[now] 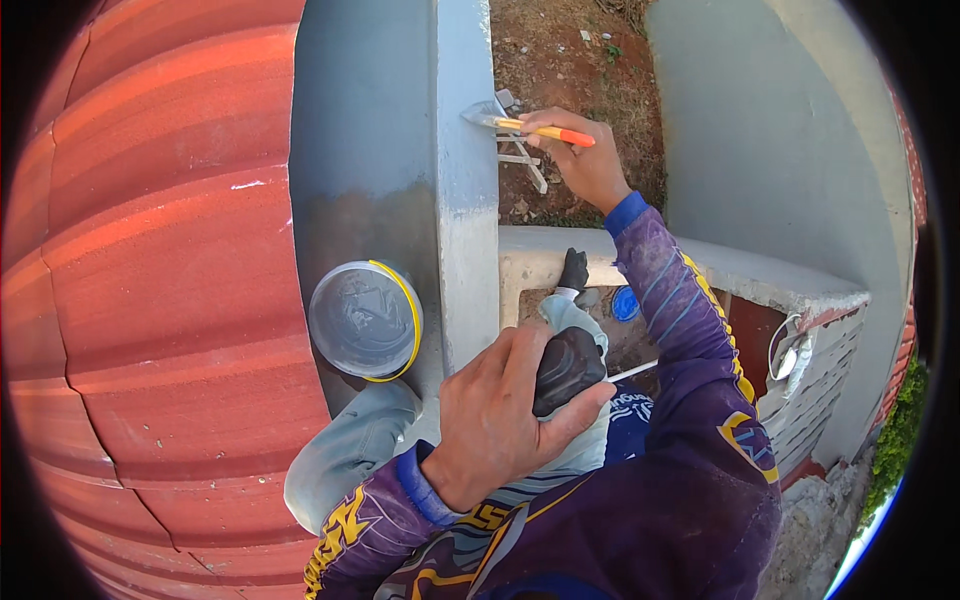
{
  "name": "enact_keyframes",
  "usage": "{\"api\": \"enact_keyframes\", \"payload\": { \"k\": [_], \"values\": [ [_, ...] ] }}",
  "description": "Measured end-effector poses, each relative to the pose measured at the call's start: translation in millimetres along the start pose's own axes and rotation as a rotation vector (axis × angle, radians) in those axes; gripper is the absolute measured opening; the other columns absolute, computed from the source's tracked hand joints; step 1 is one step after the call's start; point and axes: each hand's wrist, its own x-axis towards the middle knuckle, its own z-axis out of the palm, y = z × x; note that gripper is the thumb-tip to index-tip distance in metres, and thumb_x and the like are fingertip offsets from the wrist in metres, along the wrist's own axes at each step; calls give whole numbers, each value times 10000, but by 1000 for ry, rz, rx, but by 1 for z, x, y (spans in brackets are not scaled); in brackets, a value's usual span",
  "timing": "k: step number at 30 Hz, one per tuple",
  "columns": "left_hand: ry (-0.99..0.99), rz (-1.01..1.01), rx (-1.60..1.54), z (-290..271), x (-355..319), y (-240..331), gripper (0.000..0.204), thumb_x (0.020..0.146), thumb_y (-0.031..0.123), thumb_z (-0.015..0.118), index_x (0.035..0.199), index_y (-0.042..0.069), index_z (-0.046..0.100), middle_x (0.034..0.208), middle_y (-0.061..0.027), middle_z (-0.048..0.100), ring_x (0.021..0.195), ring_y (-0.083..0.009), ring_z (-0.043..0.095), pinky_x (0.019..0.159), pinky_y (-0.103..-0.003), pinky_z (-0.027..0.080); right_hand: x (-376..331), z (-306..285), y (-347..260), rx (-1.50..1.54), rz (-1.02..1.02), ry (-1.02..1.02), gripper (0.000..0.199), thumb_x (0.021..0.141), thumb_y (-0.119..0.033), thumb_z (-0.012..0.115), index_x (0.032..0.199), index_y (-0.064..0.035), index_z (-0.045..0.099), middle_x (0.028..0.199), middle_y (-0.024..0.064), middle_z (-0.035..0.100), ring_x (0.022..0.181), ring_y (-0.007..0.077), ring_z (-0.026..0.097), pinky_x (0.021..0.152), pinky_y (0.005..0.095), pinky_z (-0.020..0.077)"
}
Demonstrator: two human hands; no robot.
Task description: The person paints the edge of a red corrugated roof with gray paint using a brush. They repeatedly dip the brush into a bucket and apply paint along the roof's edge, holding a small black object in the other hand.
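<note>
My right hand (pixel 590 165) grips a paintbrush (pixel 545 129) by its yellow handle with an orange end. Its grey-coated bristles touch the right edge of a narrow wall top (pixel 466 150). The far stretch of that top is blue-grey and wet-looking; the nearer stretch is paler. Closer to my body, my left hand (pixel 500 410) is closed around a dark, rounded object (pixel 568 372) whose kind I cannot make out. To the left of the wall top stands a pail (pixel 366 320) with a yellow handle, its inside smeared with grey paint.
Red corrugated roofing (pixel 180 300) fills the left side. Right of the wall top lies a drop to reddish soil (pixel 580 60) with wood pieces (pixel 525 165). A concrete ledge (pixel 740 270), a blue round thing (pixel 625 303) and a grey wall (pixel 770 130) are to the right.
</note>
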Motion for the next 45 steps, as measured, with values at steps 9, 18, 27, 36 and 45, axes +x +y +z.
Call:
{"api": "enact_keyframes", "payload": {
  "k": [9,18,27,36,45],
  "values": [
    [-27,-40,6,-2,-3,-3,617,883,539,803,1096,-9,612,829,-156,656,665,-330,681,609,-392,546,-10,-20,-27,343,238,-264,173,902,-62,763,1072,-32,764,1032,55,770,889,153,711,793,322,588],
    [-31,22,-28,12,7,4,610,890,533,799,1105,-6,612,847,-161,665,673,-333,684,606,-394,550,109,44,-33,-543,-261,38,203,907,-144,730,1108,-123,725,894,124,728,846,333,721,752,473,581],
    [3,-40,-30,-15,-4,-1,609,880,525,809,1095,-9,612,841,-150,651,679,-316,680,612,-386,543,21,28,-99,-87,27,-396,112,911,-109,662,1006,-60,697,831,185,719,798,401,698,729,485,535],
    [-39,-106,13,-6,11,-3,600,873,503,825,1123,3,607,858,-149,661,700,-323,693,632,-394,553,274,-5,116,-331,62,194,264,918,-209,719,1123,-48,763,919,147,765,813,254,737,772,423,604],
    [-90,-151,72,-1,22,-5,635,858,524,839,1146,11,598,879,-137,673,722,-315,706,640,-399,563,324,18,94,-794,-62,266,257,912,-147,789,1148,-46,765,971,88,781,911,199,757,824,392,623]
  ]
}}
